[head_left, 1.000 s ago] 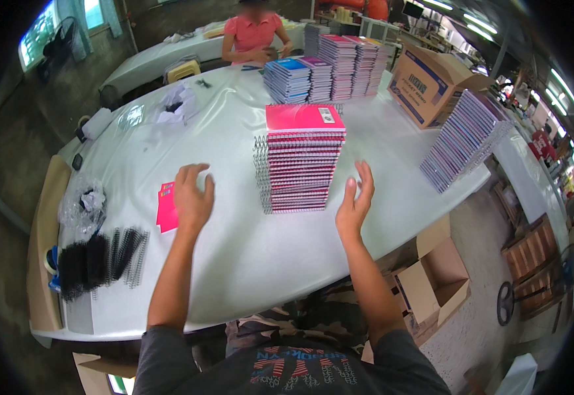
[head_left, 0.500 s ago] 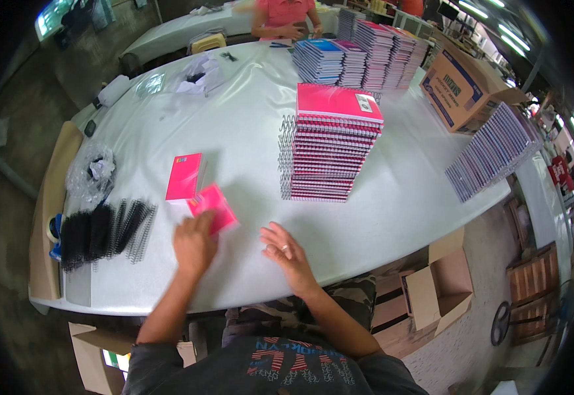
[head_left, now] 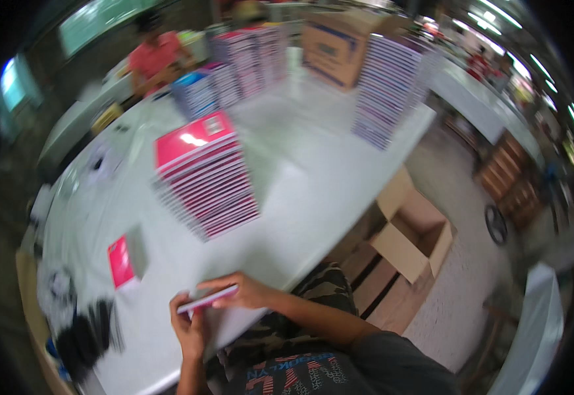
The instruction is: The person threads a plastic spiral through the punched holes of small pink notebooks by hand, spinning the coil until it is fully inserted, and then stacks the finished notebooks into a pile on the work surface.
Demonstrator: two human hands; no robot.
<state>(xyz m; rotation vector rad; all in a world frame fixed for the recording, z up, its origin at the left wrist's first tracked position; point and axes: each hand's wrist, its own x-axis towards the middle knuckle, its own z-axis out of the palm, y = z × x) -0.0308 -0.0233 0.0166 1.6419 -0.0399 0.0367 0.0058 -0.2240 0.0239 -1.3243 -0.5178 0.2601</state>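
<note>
A thin pink-covered notebook (head_left: 209, 299) is held nearly edge-on above the near edge of the table. My left hand (head_left: 187, 324) grips its left end, and my right hand (head_left: 239, 291) closes round its right end from above and below. Left of my hands, a short stack of pink notebooks (head_left: 122, 263) stands on the table. Beyond them rises a tall stack of pink spiral notebooks (head_left: 201, 178), wire coils jutting from its side. Black spiral binding coils (head_left: 86, 339) lie at the table's left. Motion blurs part of the picture.
On the white-covered table (head_left: 300, 191) stand a purple-toned notebook stack (head_left: 387, 89), a cardboard box (head_left: 330, 52) and further notebook stacks (head_left: 251, 62). A person in a pink top (head_left: 155, 62) is across the table. An open carton (head_left: 413, 230) sits below the right edge.
My view has swung to the right. The pink notebook, flat under my left hand before, is now lifted and tilted edge-on. My right hand, then open and empty, has taken hold of it too.
</note>
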